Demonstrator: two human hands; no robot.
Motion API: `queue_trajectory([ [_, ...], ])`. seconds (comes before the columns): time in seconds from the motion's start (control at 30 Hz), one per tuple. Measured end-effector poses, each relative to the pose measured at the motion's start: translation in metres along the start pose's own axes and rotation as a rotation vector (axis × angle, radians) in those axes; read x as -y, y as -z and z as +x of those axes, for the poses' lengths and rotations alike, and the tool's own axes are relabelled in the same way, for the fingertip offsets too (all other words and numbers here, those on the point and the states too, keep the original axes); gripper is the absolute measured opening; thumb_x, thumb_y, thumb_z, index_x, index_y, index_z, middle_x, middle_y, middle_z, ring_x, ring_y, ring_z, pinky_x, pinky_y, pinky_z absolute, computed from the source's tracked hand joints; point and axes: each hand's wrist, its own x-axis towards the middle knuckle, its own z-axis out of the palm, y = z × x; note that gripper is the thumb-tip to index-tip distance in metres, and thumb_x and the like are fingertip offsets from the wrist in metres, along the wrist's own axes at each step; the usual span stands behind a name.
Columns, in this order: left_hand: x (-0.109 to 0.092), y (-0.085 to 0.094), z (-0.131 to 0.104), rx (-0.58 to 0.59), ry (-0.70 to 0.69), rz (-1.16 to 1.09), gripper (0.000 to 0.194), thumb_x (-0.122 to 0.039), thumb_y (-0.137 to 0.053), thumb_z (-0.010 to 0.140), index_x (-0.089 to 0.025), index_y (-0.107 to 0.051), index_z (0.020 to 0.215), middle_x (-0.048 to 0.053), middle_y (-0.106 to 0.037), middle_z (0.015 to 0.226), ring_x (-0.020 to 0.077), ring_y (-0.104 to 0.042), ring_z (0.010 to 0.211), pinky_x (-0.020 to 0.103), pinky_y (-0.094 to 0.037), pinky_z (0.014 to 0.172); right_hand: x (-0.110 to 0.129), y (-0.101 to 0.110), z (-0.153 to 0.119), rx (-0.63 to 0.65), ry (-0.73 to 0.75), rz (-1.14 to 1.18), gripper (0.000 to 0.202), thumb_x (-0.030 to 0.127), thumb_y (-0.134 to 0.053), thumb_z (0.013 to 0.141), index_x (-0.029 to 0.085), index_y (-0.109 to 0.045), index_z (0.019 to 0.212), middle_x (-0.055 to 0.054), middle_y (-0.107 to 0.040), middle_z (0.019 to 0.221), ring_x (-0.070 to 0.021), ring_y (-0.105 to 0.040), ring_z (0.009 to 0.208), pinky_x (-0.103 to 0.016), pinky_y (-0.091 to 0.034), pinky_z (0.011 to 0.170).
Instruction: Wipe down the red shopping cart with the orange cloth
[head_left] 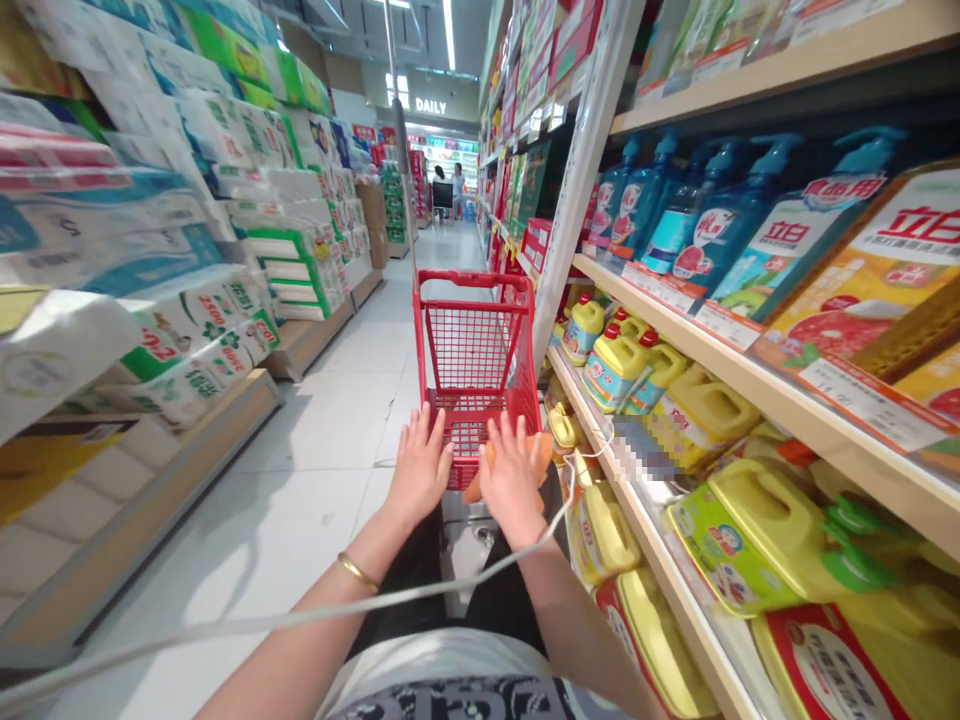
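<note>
A red shopping cart [476, 315] with a mesh basket stands just ahead of me in the aisle. My left hand [420, 465] is at its near end on the left, palm down, fingers stretched out and apart, holding nothing. To its right, my right hand [514, 480] has an orange cloth [541, 455] under its palm, with the cloth's edges sticking out on both sides. The fingers of this hand point forward over the cart's near end. Whether either palm touches the cart is hidden.
Shelves on the right hold blue pump bottles [716, 235] and yellow detergent jugs [750, 530]. A dark, partly blurred flat object [645, 450] lies on the lower shelf. Tissue packs [202, 310] are stacked left. A white cable [300, 612] crosses my forearms. A thin pole [401, 150] rises beside the cart.
</note>
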Motion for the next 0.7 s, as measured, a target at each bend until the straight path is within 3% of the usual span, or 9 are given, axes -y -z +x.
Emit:
queue_trajectory([
  [0.07,0.001,0.002,0.000,0.017,-0.004,0.018,0.063,-0.038,-0.039,0.111,-0.024,-0.026,0.171,0.016,-0.014,0.180,0.0363,-0.010,0.167,0.069,-0.025,0.130,0.021,-0.008,-0.003,0.038,0.121,0.073,0.054,0.042,-0.039,0.113,0.022,-0.049,0.162,-0.007,-0.037,0.174,-0.0288,-0.022,0.166,-0.059,-0.007,0.136],
  [0.13,0.003,0.004,0.000,0.028,-0.016,0.026,0.062,-0.037,-0.037,0.112,-0.024,-0.026,0.171,0.015,-0.015,0.180,0.0358,-0.009,0.167,0.069,-0.025,0.130,0.026,-0.009,-0.003,0.042,0.164,0.104,0.053,0.041,-0.038,0.114,0.023,-0.050,0.161,-0.006,-0.041,0.172,-0.0260,-0.027,0.165,-0.056,-0.006,0.137],
  [0.37,0.001,-0.001,0.000,0.011,-0.018,-0.003,0.062,-0.037,-0.039,0.111,-0.026,-0.028,0.171,0.015,-0.014,0.181,0.0355,-0.011,0.167,0.068,-0.026,0.130,-0.033,0.010,0.006,-0.067,-0.145,-0.040,0.052,0.035,-0.036,0.113,0.014,-0.060,0.154,-0.012,-0.043,0.170,-0.0374,-0.028,0.163,-0.066,-0.009,0.133],
  [0.43,0.000,-0.002,0.000,-0.008,-0.011,-0.017,0.061,-0.036,-0.039,0.111,-0.026,-0.029,0.170,0.015,-0.015,0.181,0.0353,-0.012,0.167,0.068,-0.026,0.130,-0.023,0.006,0.005,-0.056,-0.107,-0.038,0.052,0.036,-0.037,0.113,0.015,-0.058,0.155,-0.011,-0.040,0.171,-0.0368,-0.025,0.164,-0.066,-0.008,0.134],
  [0.6,0.003,0.001,0.000,0.022,-0.008,-0.013,0.060,-0.036,-0.037,0.111,-0.025,-0.031,0.170,0.015,-0.016,0.180,0.0347,-0.012,0.167,0.066,-0.028,0.130,0.026,-0.011,-0.003,0.040,0.184,0.109,0.053,0.039,-0.039,0.113,0.020,-0.051,0.161,-0.006,-0.038,0.173,-0.0264,-0.026,0.165,-0.056,-0.007,0.137],
  [0.7,0.004,0.002,0.000,0.037,-0.008,-0.006,0.059,-0.037,-0.036,0.112,-0.025,-0.032,0.169,0.015,-0.017,0.180,0.0349,-0.013,0.167,0.068,-0.027,0.130,0.010,-0.006,-0.001,0.041,0.166,0.134,0.053,0.038,-0.036,0.113,0.021,-0.050,0.161,-0.006,-0.037,0.173,-0.0242,-0.027,0.165,-0.051,-0.014,0.137],
])
